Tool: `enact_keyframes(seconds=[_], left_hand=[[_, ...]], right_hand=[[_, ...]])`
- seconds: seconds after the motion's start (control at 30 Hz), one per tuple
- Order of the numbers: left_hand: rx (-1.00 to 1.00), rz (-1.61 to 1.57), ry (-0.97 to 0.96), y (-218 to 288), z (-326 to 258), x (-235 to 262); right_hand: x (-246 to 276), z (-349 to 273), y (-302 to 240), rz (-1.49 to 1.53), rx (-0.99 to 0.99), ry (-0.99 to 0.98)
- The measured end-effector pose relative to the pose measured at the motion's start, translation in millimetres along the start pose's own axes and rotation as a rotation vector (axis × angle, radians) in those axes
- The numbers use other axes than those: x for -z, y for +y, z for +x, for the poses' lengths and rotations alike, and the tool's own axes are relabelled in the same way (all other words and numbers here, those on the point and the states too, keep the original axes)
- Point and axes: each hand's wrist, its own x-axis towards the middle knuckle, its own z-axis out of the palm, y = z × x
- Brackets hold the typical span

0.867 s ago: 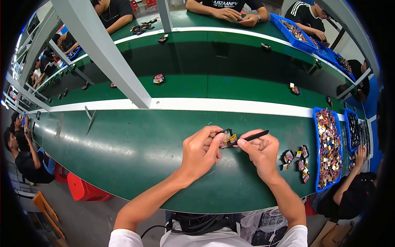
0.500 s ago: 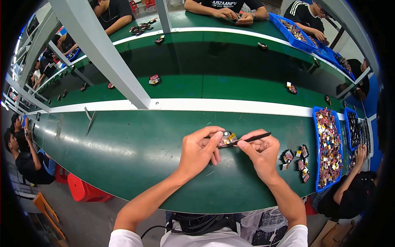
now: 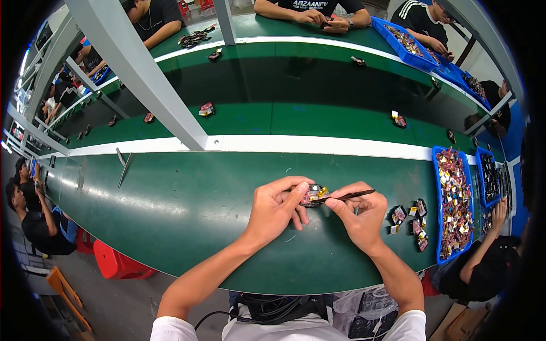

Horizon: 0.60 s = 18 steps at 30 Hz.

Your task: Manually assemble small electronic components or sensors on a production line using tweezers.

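My left hand (image 3: pixel 278 206) pinches a small electronic device (image 3: pixel 313 194) by its left side, above the green table. The device has a black open housing with a reddish circuit board and a yellow piece inside. My right hand (image 3: pixel 362 216) grips a slim black pointed tool (image 3: pixel 354 195), possibly tweezers. Its tip reaches into the lower right edge of the device; the exact contact is too small to make out. To the right of my right hand lie several similar open devices (image 3: pixel 398 215), with reddish boards and white-yellow pieces.
A blue tray (image 3: pixel 437 211) heaped with small reddish parts stands at the right; another blue tray (image 3: pixel 484 196) holds black parts. Beyond a white rail (image 3: pixel 318 144), a green conveyor belt (image 3: pixel 335 121) carries scattered devices. Metal tweezers (image 3: pixel 124 169) lie at left. A grey post (image 3: pixel 142 74) rises there. Co-workers sit around.
The tool in my right hand lies flatter, its rear end lower, and the yellow piece in the device appears shifted. Devices on the belt have moved slightly left.
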Motion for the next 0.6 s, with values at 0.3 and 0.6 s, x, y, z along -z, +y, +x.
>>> enact_keyframes(seconds=[0.3,0.6], left_hand=[[-0.028,0.002,0.003,1.4,-0.5,-0.6],[-0.077,0.033,-0.016,0.7,-0.8,0.5]], right_hand=[[1.0,-1.5,2.9,-0.085,0.061,-0.015],[-0.2,0.9,-1.4,0.079,-0.051,-0.006]])
